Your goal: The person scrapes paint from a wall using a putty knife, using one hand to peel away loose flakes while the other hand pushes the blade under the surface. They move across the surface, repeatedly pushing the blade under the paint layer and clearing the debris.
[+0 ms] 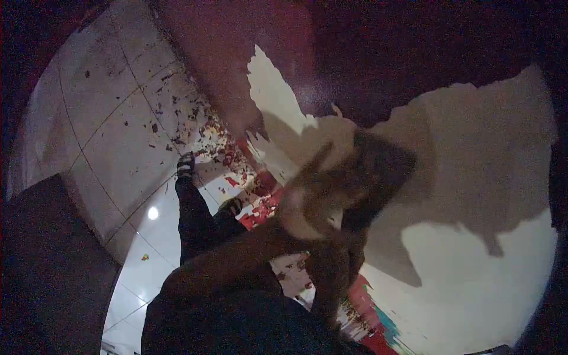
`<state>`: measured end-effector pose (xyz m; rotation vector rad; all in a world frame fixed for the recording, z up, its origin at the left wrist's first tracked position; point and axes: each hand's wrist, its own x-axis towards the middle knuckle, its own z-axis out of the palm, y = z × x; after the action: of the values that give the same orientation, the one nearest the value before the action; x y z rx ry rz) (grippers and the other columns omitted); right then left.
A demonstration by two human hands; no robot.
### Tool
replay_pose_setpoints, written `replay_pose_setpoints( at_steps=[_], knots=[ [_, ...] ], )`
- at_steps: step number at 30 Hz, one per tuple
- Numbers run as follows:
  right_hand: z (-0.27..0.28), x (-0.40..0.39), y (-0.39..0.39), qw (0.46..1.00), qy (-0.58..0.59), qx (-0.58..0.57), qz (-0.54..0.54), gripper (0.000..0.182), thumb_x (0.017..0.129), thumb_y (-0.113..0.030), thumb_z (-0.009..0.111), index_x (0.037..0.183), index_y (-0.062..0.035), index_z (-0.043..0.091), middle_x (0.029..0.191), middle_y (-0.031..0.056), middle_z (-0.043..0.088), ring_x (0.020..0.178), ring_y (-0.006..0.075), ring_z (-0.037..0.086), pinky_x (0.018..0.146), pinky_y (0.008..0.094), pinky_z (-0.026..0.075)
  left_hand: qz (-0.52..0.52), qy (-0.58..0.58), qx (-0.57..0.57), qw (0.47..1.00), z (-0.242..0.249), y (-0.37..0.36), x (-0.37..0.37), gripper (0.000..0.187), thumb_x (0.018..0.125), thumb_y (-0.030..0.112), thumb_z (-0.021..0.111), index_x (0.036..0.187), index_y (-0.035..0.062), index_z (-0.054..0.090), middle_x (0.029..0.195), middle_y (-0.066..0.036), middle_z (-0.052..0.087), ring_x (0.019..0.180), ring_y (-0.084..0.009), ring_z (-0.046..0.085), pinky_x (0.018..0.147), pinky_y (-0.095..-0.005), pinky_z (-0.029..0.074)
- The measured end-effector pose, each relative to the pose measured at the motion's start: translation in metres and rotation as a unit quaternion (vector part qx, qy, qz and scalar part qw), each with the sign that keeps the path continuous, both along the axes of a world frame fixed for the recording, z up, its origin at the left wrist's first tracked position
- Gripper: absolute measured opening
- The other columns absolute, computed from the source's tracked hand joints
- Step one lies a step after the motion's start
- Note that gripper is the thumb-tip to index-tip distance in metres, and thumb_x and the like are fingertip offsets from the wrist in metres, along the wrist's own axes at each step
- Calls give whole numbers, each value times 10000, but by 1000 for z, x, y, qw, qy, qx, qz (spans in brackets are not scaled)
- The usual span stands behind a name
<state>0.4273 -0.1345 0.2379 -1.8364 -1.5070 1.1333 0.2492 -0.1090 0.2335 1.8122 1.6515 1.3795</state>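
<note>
Before the wall [473, 148], both forearms [225, 257] (hands [307, 214] blurred) converge.

The floor [103, 142] is laid with pale, smooth tiles, crossed by thin dark joint lines. It looks dull and grey in the upper left and brighter lower down, where round glints of light show. Torn scraps [213, 139] lie along the foot of the wall, thickest near the two dark-shod feet [185, 164] that rest on the tiles. Cream and brown bits mix there with larger red pieces [264, 207], some overlapping. Small dark flakes [155, 127] are scattered more thinly away from the wall. One small yellowish bit [145, 257] lies apart on the bright tiles. More scraps show lower down, partly hidden.
</note>
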Motion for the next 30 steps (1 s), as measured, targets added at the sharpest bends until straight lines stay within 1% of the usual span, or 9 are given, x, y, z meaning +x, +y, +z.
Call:
replay_pose_setpoints(
  at_steps=[2,4,9,12,14,18,21,26,30],
  knots=[
    [22,-17,-1,996,86,-37,11,338,766,-274,668,937,3,580,791,86,615,565,132,561,469,239,469,-13,-148,5,989,-6,-2,-1,753,679,505,565,1295,101,404,1382,-92,355,1318,-213,253,1099,-459,81],
    [20,-13,1,993,98,-53,30,325,780,-274,641,947,-4,570,797,89,607,594,144,558,493,257,470,-20,-175,27,984,-10,-2,-3,755,682,508,566,1294,96,405,1376,-97,362,1313,-221,263,1097,-459,92],
    [-1,6,8,974,-39,80,209,296,817,-271,572,973,-21,546,812,96,586,665,175,549,555,302,473,-28,-187,37,981,-17,3,0,759,688,515,568,1290,82,405,1361,-110,380,1300,-240,286,1091,-457,120],
    [1,8,24,861,-126,152,468,282,839,-270,531,988,-31,531,821,101,574,708,194,544,592,329,474,-25,-191,37,981,-17,2,-2,761,692,519,570,1287,74,406,1352,-117,390,1292,-251,300,1087,-455,136],
    [7,10,32,807,-133,155,555,274,854,-269,503,998,-38,521,827,104,565,737,206,540,617,347,475,-19,-186,40,982,-17,0,6,763,694,522,571,1286,69,406,1346,-122,397,1287,-259,309,1085,-455,147],
    [7,3,17,939,-52,112,321,182,802,-164,590,903,-17,551,794,68,582,646,129,545,520,277,447,-21,-192,19,981,-17,-3,-1,767,699,528,573,1283,59,407,1334,-132,412,1277,-275,327,1081,-453,168],
    [5,-8,16,973,2,103,208,156,785,-116,625,876,-6,561,780,52,589,609,93,548,490,242,438,30,-162,62,984,-10,1,-9,695,756,484,532,1270,33,408,1315,-149,426,1255,-278,355,1078,-448,183],
    [-18,16,27,932,-91,211,282,195,813,-136,590,951,-5,546,791,60,586,654,113,554,588,246,464,102,-105,129,981,-4,8,-1,525,895,371,429,1240,-25,411,1274,-185,452,1206,-279,413,1074,-437,206],
    [44,-32,13,865,-197,304,348,207,819,-142,572,957,11,546,809,71,595,679,139,555,615,254,468,80,-145,123,978,-2,6,1,542,861,373,460,1250,-2,413,1283,-168,449,1210,-269,412,1073,-450,204]
  ],
)
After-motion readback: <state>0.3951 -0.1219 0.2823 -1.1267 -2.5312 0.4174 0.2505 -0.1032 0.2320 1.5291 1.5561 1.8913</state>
